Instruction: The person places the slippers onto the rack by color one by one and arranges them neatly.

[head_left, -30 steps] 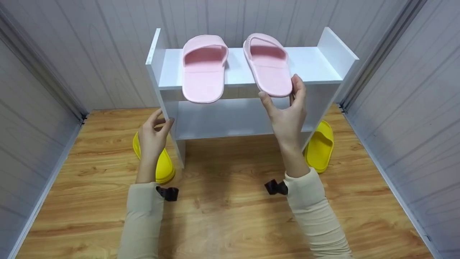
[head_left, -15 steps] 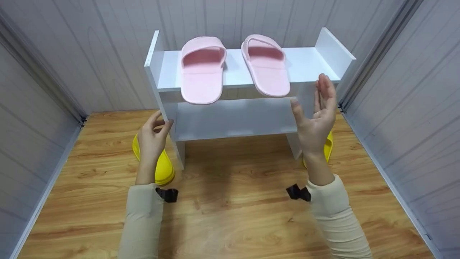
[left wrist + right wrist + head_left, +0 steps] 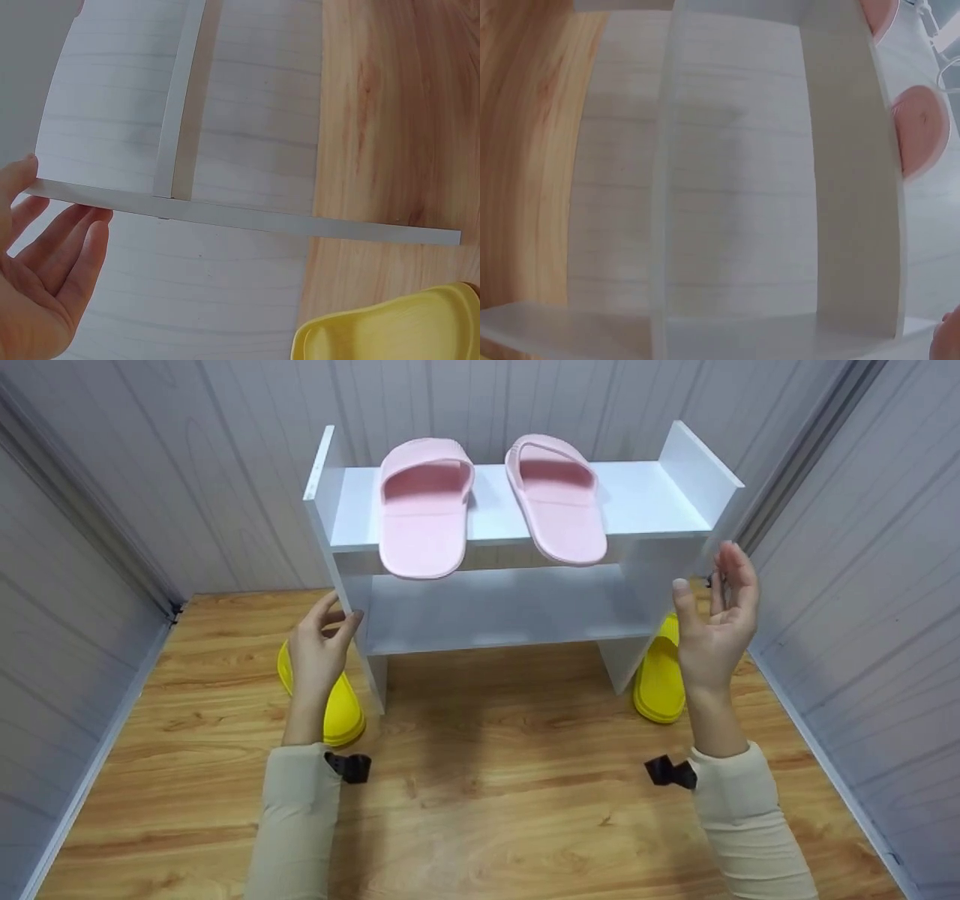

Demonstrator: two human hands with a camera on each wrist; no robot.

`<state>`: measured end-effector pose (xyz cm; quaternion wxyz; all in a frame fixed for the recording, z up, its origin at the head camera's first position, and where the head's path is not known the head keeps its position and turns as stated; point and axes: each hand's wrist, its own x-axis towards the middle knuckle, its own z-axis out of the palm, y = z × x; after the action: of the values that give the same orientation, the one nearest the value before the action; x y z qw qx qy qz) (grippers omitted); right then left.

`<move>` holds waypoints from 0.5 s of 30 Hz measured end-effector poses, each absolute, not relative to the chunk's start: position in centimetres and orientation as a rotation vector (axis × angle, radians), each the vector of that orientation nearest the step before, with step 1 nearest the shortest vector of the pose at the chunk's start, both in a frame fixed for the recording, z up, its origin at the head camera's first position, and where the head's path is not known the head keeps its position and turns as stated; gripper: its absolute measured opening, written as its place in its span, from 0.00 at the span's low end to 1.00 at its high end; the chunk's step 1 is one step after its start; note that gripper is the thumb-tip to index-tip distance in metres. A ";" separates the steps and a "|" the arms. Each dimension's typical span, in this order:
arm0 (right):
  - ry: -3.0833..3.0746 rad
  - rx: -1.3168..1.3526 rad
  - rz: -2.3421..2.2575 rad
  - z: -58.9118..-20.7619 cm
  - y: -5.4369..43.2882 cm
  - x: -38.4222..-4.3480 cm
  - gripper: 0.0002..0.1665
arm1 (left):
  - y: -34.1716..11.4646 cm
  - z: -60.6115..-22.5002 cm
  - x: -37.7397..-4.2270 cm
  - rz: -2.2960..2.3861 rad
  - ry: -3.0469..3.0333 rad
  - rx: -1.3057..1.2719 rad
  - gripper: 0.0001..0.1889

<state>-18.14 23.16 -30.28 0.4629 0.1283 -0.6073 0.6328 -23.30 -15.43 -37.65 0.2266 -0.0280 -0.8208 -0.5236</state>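
A white two-tier shoe rack stands before me. On its top shelf sit two pink slippers, the left slipper fairly straight and the right slipper turned at an angle, heels overhanging the front edge. My left hand pinches the rack's left side panel, thumb on one face and fingers on the other. Off the rack's right side, my right hand is raised with straight, parted fingers and holds nothing. Only a fingertip of it shows in the right wrist view.
A yellow slipper lies on the wooden floor left of the rack, partly behind my left hand. Another yellow slipper lies at the right, partly covered by my right hand. Panelled walls close in the sides and back.
My right hand has let go of the right pink slipper and moved right and down, past the rack's right side. The left hand and both pink slippers stay in place.
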 end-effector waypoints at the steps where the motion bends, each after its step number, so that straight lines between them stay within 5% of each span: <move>1: -1.494 0.305 1.558 -30.5 23.5 -18.1 0.32 | -15.4 -37.6 -23.3 -1.443 -2.261 -0.083 0.20; 15: -1.518 0.105 1.595 -34.9 28.7 -18.0 0.32 | -15.4 -37.4 -23.2 -1.439 -2.272 -0.099 0.20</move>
<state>-18.04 28.72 -34.89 0.4516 0.0423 -0.6144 0.6456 -23.25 -15.37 -37.37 0.2233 -0.0359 -0.8229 -0.5212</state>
